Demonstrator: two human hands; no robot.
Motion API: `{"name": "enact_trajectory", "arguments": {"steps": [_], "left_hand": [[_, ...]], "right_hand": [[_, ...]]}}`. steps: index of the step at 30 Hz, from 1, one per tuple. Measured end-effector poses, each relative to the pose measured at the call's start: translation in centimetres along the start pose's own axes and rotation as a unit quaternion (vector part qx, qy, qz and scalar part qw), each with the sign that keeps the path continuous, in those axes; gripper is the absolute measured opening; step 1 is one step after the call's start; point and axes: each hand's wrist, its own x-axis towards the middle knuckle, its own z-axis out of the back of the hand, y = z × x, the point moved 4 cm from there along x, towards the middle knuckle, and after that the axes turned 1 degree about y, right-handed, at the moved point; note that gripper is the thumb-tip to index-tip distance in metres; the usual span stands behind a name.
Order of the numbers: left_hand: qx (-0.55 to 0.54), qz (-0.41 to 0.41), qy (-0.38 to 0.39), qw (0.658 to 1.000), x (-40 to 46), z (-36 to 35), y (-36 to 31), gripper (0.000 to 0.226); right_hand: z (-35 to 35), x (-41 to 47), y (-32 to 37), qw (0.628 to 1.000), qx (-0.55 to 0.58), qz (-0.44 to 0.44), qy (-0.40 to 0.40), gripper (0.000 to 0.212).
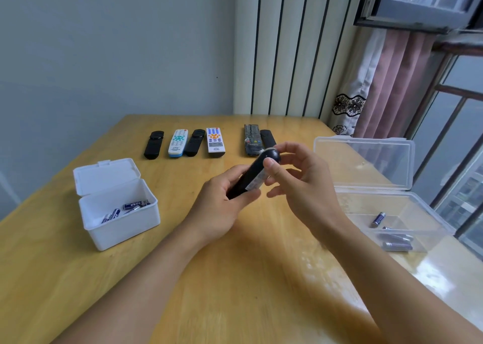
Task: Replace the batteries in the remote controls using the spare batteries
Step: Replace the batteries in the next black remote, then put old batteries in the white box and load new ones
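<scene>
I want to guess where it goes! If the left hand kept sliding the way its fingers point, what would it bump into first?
Probably the right hand, which holds the far end of the black remote the left hand grips. Depth is hard to judge.

Glossy wooden table [235, 278], plastic boxes [119, 226]

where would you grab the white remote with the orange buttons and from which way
Grip the white remote with orange buttons across its long side edges near the middle, coming straight down from above. It lies flat, face up on the table, so only its sides are free. A black remote lies close on its left, leaving a narrow gap for fingers; the right side is more open.
</scene>
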Motion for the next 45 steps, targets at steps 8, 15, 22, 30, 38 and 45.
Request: {"name": "enact_trajectory", "arguments": {"steps": [8,15,22,30,38,45], "left_hand": [[0.030,0.014,-0.049,0.998,1.0,3.2,3.0,0.045],[0.016,0.037,-0.169,0.985,1.8,4.6,3.4,0.071],[-0.073,0.111,-0.258,0.957,1.3,5.9,5.5,0.023],[-0.066,0.104,-0.255,0.959,1.9,5.7,6.4,0.017],[-0.052,0.098,-0.245,0.963,2.1,5.5,6.5,0.015],[-0.055,0.100,-0.253,0.961,2.0,5.4,6.3,0.016]], "right_hand": [[-1.5,-0.4,1.2,0.943,-0.284,0.136,0.108,0.022],[-3.6,3.4,2.8,0.890,-0.350,0.279,0.086,0.012],[-7.9,13.2,-2.9,0.852,-0.484,0.180,0.079,0.005],[-10.2,16.4,-7.9,0.830,-0.542,0.098,0.091,0.010],[-10.5,16.4,-8.5,0.824,-0.552,0.065,0.111,0.022],[-14.0,15.7,-7.1,0.821,-0.560,0.050,0.104,0.037]]}}
